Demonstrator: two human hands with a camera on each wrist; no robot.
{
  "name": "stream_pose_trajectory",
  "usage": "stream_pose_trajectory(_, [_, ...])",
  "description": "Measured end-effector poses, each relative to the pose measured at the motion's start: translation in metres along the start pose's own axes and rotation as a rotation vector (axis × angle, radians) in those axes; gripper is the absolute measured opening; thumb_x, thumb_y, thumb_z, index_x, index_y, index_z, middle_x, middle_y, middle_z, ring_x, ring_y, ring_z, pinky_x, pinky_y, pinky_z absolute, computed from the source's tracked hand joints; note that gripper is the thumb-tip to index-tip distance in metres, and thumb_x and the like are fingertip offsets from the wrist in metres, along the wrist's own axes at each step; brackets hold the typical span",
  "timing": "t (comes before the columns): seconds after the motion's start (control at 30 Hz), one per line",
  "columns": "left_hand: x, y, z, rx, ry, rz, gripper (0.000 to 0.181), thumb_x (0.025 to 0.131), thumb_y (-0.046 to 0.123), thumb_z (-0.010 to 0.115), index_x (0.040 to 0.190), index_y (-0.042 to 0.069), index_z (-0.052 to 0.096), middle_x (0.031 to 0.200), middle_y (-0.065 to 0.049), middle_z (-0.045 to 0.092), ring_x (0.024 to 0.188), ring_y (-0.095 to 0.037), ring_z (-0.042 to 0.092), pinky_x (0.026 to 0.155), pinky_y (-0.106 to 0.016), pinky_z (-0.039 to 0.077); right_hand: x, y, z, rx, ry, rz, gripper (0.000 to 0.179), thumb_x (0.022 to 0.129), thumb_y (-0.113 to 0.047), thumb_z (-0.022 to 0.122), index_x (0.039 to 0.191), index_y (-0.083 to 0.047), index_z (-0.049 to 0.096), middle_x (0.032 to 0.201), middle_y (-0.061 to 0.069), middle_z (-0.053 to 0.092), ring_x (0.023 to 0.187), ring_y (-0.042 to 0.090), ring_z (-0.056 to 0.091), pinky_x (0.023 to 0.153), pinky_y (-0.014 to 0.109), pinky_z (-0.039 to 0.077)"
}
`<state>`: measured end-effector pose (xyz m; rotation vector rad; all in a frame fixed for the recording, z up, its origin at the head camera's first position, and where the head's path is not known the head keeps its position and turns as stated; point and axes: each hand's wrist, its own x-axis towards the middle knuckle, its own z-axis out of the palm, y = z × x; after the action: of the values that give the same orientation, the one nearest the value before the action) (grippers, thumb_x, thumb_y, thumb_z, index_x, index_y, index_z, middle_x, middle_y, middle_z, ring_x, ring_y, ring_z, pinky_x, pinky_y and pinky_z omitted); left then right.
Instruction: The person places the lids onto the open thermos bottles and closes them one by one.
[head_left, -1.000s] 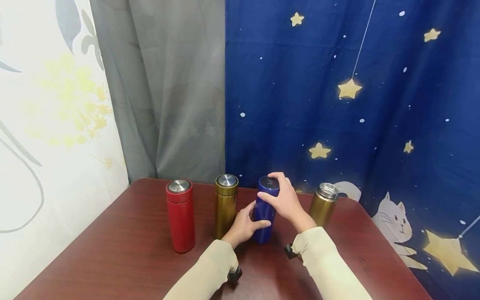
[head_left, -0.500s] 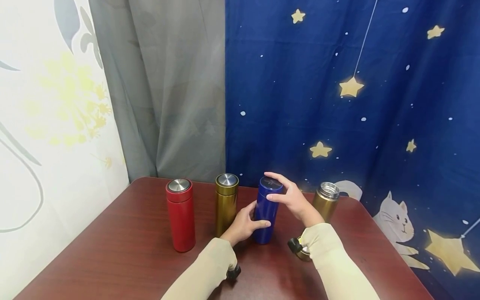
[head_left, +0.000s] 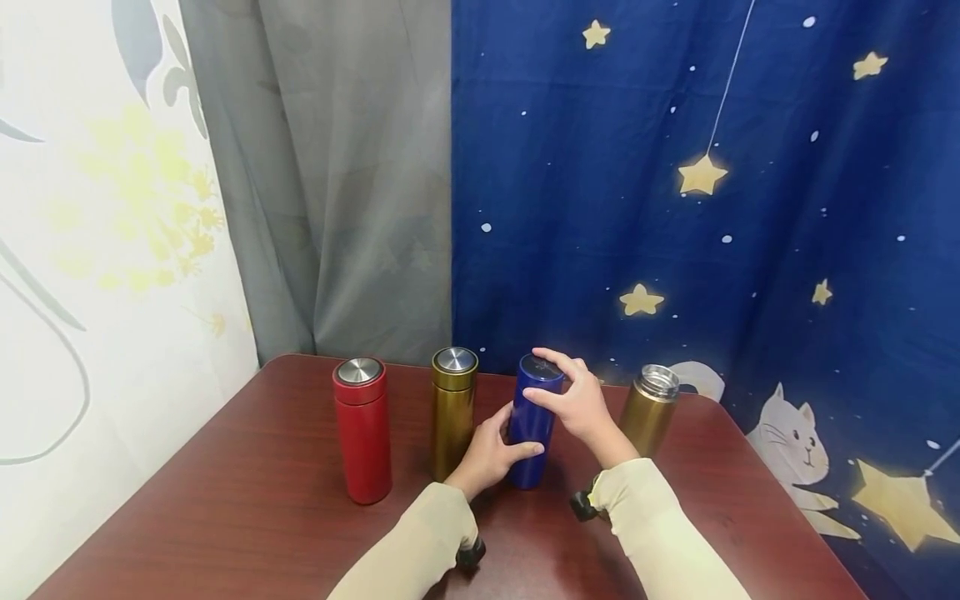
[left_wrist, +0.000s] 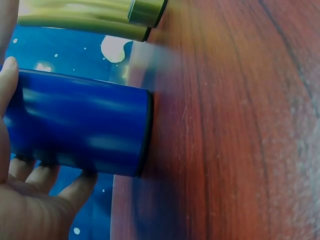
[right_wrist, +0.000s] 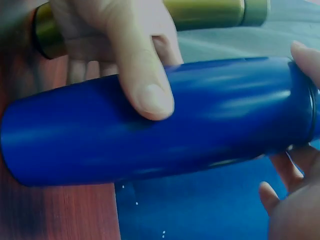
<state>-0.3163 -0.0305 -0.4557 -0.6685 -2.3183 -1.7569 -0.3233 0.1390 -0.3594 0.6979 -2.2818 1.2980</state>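
Note:
A blue thermos flask (head_left: 528, 433) stands upright on the table in the head view, its dark-topped lid still on the body. My left hand (head_left: 489, 457) grips the lower body, thumb across the front. From the right, my right hand (head_left: 582, 407) holds the lid at the top, with thumb and fingers around its edge. In the left wrist view the base of the flask (left_wrist: 85, 125) meets the table, fingers of the left hand (left_wrist: 37, 202) beneath. The right wrist view shows the right hand (right_wrist: 295, 200) at the lid end, partly cut off by the frame.
A red thermos (head_left: 363, 442) and a gold thermos (head_left: 452, 417) stand lidded to the left. On the right, a second gold thermos (head_left: 651, 412) is uncapped; a loose gold lid (left_wrist: 150, 11) stands near it. Curtains hang behind the reddish-brown table (head_left: 247, 483).
My right hand shifted right and turned about the lid, then came back slightly left. The blue thermos top tilted a little to the right. My left hand kept its hold.

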Motion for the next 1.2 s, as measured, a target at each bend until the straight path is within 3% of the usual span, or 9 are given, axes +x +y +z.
stream_pose_trajectory(0.2, [0.001, 0.000, 0.001, 0.024, 0.036, 0.048, 0.075, 0.083, 0.034, 0.078, 0.145, 0.010, 0.042, 0.127, -0.007, 0.062, 0.110, -0.022, 0.063, 0.094, -0.040, 0.050, -0.003, -0.006, 0.009, -0.151, 0.133, -0.002, 0.061, 0.072, -0.042, 0.085, 0.128, -0.027, 0.065, 0.099, 0.008, 0.057, 0.089, 0.022, 0.048, 0.073, 0.040, 0.044])
stream_pose_trajectory(0.43, [0.001, -0.001, 0.003, 0.051, 0.067, 0.067, 0.074, 0.082, 0.034, 0.079, 0.144, 0.011, 0.044, 0.125, -0.006, 0.063, 0.109, -0.020, 0.063, 0.093, -0.037, 0.050, -0.004, -0.012, 0.021, -0.336, 0.267, -0.050, 0.062, 0.071, -0.048, 0.084, 0.124, -0.020, 0.068, 0.095, 0.008, 0.066, 0.088, 0.024, 0.046, 0.084, 0.045, 0.035])
stream_pose_trajectory(0.57, [0.001, 0.000, 0.002, 0.047, 0.060, 0.065, 0.074, 0.082, 0.033, 0.079, 0.144, 0.011, 0.044, 0.125, -0.006, 0.063, 0.109, -0.020, 0.063, 0.093, -0.037, 0.050, -0.006, -0.017, 0.024, -0.403, 0.297, -0.037, 0.062, 0.072, -0.051, 0.082, 0.124, -0.019, 0.068, 0.097, 0.007, 0.068, 0.088, 0.024, 0.045, 0.086, 0.046, 0.033])
stream_pose_trajectory(0.67, [0.001, 0.000, 0.001, 0.024, 0.036, 0.059, 0.073, 0.084, 0.031, 0.078, 0.145, 0.012, 0.043, 0.126, -0.006, 0.062, 0.109, -0.020, 0.063, 0.093, -0.038, 0.050, -0.007, -0.018, 0.023, -0.387, 0.272, -0.019, 0.063, 0.074, -0.051, 0.080, 0.126, -0.019, 0.066, 0.103, 0.008, 0.068, 0.092, 0.025, 0.045, 0.085, 0.047, 0.033])
stream_pose_trajectory(0.77, [0.002, 0.001, -0.001, -0.014, -0.003, 0.052, 0.071, 0.085, 0.027, 0.077, 0.145, 0.011, 0.042, 0.127, -0.007, 0.061, 0.111, -0.022, 0.062, 0.094, -0.040, 0.049, -0.004, -0.015, 0.018, -0.316, 0.199, -0.019, 0.065, 0.074, -0.049, 0.081, 0.128, -0.018, 0.063, 0.111, 0.009, 0.065, 0.098, 0.026, 0.047, 0.086, 0.046, 0.040])
stream_pose_trajectory(0.87, [0.001, 0.003, -0.003, -0.044, -0.035, 0.046, 0.070, 0.087, 0.023, 0.076, 0.146, 0.009, 0.041, 0.129, -0.009, 0.060, 0.113, -0.024, 0.061, 0.095, -0.042, 0.048, 0.003, -0.008, 0.009, -0.183, 0.070, -0.044, 0.064, 0.074, -0.041, 0.083, 0.130, -0.018, 0.060, 0.115, 0.010, 0.061, 0.104, 0.026, 0.050, 0.086, 0.045, 0.047])
stream_pose_trajectory(1.07, [-0.006, 0.023, -0.010, -0.088, -0.075, 0.030, 0.070, 0.086, 0.014, 0.075, 0.145, -0.001, 0.040, 0.128, -0.017, 0.060, 0.114, -0.034, 0.060, 0.095, -0.048, 0.047, 0.015, 0.006, -0.010, 0.344, -0.308, -0.037, 0.062, 0.083, -0.008, 0.074, 0.140, -0.009, 0.050, 0.129, 0.017, 0.056, 0.110, 0.031, 0.058, 0.093, 0.043, 0.048])
stream_pose_trajectory(1.13, [-0.006, 0.022, -0.010, -0.089, -0.082, 0.024, 0.070, 0.086, 0.013, 0.075, 0.144, -0.002, 0.039, 0.127, -0.018, 0.059, 0.114, -0.035, 0.060, 0.095, -0.050, 0.047, 0.017, 0.009, -0.014, 0.468, -0.387, -0.019, 0.063, 0.083, -0.003, 0.071, 0.142, -0.004, 0.046, 0.132, 0.020, 0.054, 0.111, 0.031, 0.058, 0.094, 0.041, 0.048])
stream_pose_trajectory(1.2, [-0.003, 0.016, -0.009, -0.081, -0.083, 0.018, 0.071, 0.086, 0.014, 0.076, 0.145, 0.000, 0.040, 0.128, -0.017, 0.060, 0.113, -0.034, 0.060, 0.095, -0.049, 0.048, 0.019, 0.011, -0.015, 0.524, -0.424, -0.008, 0.064, 0.083, -0.001, 0.070, 0.142, -0.002, 0.045, 0.132, 0.022, 0.054, 0.112, 0.029, 0.059, 0.094, 0.039, 0.048])
